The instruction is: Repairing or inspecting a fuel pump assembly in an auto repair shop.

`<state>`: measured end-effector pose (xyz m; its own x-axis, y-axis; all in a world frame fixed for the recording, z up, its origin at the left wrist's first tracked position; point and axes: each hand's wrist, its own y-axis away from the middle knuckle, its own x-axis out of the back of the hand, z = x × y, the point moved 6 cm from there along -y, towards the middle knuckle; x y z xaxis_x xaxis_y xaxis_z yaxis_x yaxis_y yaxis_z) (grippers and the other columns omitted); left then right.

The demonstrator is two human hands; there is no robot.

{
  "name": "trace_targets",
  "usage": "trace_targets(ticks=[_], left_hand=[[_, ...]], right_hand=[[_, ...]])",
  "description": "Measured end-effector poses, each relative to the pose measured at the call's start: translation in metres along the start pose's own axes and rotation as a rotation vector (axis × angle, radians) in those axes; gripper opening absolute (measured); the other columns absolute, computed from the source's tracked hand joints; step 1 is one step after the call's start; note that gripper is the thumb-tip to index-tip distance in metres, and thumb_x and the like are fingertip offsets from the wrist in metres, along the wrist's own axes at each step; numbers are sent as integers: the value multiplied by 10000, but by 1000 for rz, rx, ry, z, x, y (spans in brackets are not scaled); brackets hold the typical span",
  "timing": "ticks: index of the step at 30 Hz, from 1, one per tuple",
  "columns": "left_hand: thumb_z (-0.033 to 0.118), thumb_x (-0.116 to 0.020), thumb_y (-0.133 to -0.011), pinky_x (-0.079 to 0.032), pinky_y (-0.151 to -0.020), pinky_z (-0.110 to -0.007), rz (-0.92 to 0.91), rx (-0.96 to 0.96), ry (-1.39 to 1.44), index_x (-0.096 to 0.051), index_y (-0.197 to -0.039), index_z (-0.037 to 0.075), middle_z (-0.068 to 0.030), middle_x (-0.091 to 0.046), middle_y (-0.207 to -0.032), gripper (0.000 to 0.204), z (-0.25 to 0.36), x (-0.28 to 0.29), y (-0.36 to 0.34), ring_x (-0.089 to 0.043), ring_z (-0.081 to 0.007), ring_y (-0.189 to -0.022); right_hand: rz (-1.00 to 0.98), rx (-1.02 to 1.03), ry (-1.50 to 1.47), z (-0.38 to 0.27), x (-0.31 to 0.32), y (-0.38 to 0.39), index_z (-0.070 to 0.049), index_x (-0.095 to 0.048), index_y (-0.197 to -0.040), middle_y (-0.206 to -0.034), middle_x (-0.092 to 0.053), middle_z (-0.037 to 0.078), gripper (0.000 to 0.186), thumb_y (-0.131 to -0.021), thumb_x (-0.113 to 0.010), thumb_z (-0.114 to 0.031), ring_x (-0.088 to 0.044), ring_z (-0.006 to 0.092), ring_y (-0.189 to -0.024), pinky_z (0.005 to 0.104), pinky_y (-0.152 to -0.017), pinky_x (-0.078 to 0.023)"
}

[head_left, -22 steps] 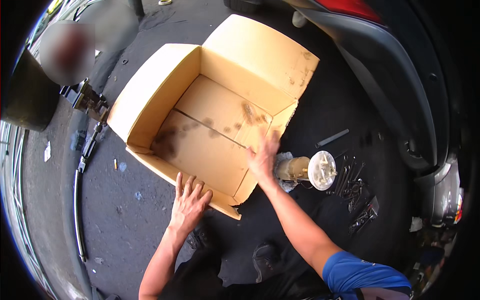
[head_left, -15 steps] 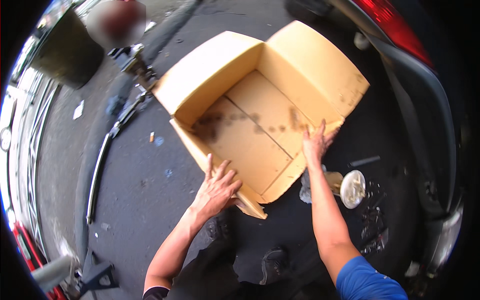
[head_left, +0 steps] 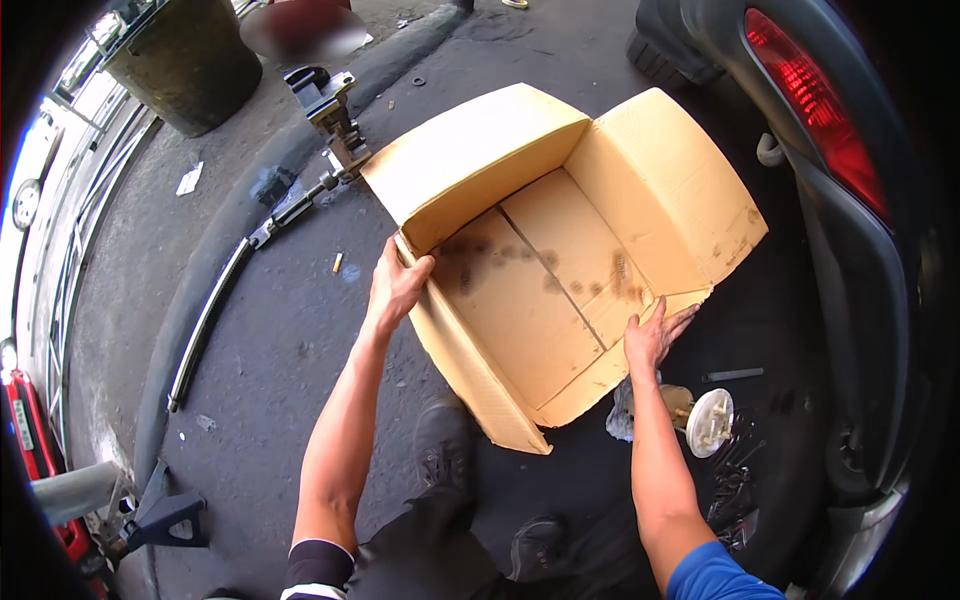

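Note:
An open cardboard box (head_left: 530, 300) is tilted in front of me, its inside facing up. Dark oily stains spot its bottom, and its far flaps stand spread outward. My left hand (head_left: 397, 283) grips the left wall near its far corner, thumb over the edge and fingers outside. At the right end of the near wall, my right hand (head_left: 655, 338) is closed on the edge, with some fingers partly hidden. Close by my right forearm, a part with a white round flange (head_left: 710, 422) lies on the ground beside some crumpled clear plastic (head_left: 621, 412).
A dark car with a red tail light (head_left: 815, 115) borders the right side. To the left lies a jack (head_left: 335, 125) with a long metal handle (head_left: 207, 325). A large bucket (head_left: 185, 70) stands far left, a jack stand (head_left: 170, 520) near left. Small tools (head_left: 735, 480) lie at right.
My left hand has moved from the near part of the left wall to its far corner and now grips it. The right hand stays on the near wall; the whole view has shifted.

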<state>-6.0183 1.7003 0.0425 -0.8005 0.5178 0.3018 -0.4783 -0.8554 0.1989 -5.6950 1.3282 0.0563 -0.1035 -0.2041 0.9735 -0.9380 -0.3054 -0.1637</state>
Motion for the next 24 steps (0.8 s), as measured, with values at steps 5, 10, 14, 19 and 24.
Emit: trace_targets(ticks=[5,10,14,19,24], left_hand=[[435,-705,-934,-517,-1069,-517,78,-30,-311,-516,-1482,-35,-308,-643,-1317,746,25,-13,-1,-655,-482,-1231],[507,-699,-957,-514,-1054,-550,37,-113,-381,-577,-1382,-51,-350,-598,-1257,712,62,-73,9,-620,-519,-1192],[435,-644,-946,-520,-1028,-566,-33,-29,-507,-573,-1226,-136,-340,-601,-1224,640,51,-53,21,-630,-530,-1173],[381,-649,-917,-505,-1032,-541,51,-41,-421,-588,-1216,-112,-332,-632,-1212,580,39,-41,20,-638,-503,-1165],[281,-667,-913,-514,-1037,-499,179,-74,-291,-605,-1275,-70,-316,-668,-1230,508,22,-34,18,-667,-452,-1155]], right_hand=[[-129,91,-35,-79,0,-3,-42,-449,-1604,-1726,-117,384,779,-982,-732,-416,-82,529,-1629,666,-1271,-239],[-423,88,-1029,-270,-49,-22,170,-635,-1273,-1262,-701,366,826,-1029,-617,-619,-688,473,-1202,505,-1071,-518],[-755,-60,-904,-352,-57,3,149,-712,-1113,-1175,-729,366,622,-1024,-637,-462,-728,453,-1140,495,-994,-573],[-636,-58,-832,-369,-51,1,124,-730,-1102,-1179,-738,345,437,-1011,-614,-287,-751,436,-1108,489,-964,-612],[-680,-27,-777,-374,-64,-8,101,-737,-1107,-1180,-745,330,420,-1013,-607,-287,-761,413,-1103,475,-953,-619]])
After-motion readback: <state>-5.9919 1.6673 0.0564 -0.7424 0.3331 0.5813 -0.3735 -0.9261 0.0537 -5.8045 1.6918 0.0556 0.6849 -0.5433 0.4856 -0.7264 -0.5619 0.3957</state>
